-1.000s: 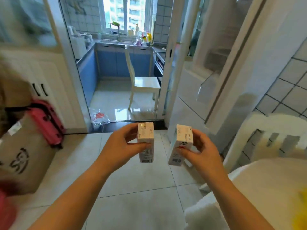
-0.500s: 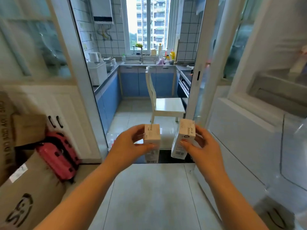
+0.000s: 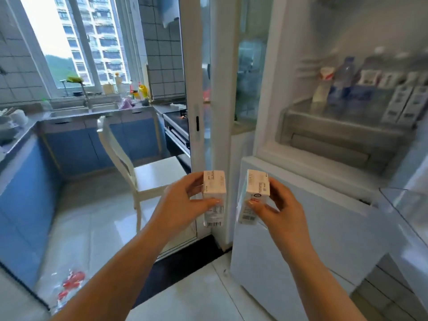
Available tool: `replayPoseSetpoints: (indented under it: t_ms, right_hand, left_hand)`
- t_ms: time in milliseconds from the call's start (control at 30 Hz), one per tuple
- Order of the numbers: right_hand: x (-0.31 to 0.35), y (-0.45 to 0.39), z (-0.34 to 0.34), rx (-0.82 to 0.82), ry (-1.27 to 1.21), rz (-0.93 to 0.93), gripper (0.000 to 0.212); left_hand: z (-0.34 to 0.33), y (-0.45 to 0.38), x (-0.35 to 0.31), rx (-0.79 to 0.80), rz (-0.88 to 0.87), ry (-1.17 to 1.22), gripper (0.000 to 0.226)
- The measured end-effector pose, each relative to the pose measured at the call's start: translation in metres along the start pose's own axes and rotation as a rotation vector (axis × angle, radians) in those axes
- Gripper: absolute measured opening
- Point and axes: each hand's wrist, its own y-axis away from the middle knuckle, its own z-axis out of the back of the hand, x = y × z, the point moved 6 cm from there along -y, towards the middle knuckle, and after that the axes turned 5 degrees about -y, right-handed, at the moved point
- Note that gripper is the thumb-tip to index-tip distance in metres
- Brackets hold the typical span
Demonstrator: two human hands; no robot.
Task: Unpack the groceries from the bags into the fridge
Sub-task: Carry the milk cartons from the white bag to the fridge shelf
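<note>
The left hand (image 3: 183, 202) holds a small white rectangular carton with a barcode low on its face (image 3: 214, 196), thumb across the front and fingers curled behind it. The right hand (image 3: 281, 210) pinches a second small white carton with pale green edging (image 3: 253, 196) the same way, tilted slightly. Both cartons hang at chest height, just apart from each other, in front of the open white fridge (image 3: 301, 205).

They look light and stiff enough to carry one-handed, though a hard squeeze would likely dent the paperboard walls; the flat broad sides are the sensible hold. Further in, a blurred fridge shelf (image 3: 342, 121) already carries bottles and a row of similar white cartons (image 3: 404, 105), so these probably belong beside them.
</note>
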Motion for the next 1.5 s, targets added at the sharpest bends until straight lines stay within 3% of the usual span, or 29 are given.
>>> replayPoseSetpoints:
  t_ms: [200,500,1000,1500]
  right_hand:
    - [0.002,-0.079,0.032,-0.291,0.093,0.021,0.055]
    - [0.009,-0.176,0.092,-0.512,0.157,0.136,0.055]
    - [-0.013,-0.371,0.242,-0.725,0.144,0.257,0.058]
    - [-0.054,-0.414,0.328,-0.723,0.296,0.021,0.04]
  left_hand:
    - [-0.031,-0.131,-0.008,0.22,-0.124,0.148,0.054]
    - [-0.116,-0.267,-0.059,0.398,-0.313,0.346,0.047]
    - [-0.287,-0.459,-0.154,0.49,-0.49,0.422,0.048]
    - [-0.424,-0.511,-0.171,0.7,-0.478,0.364,0.044]
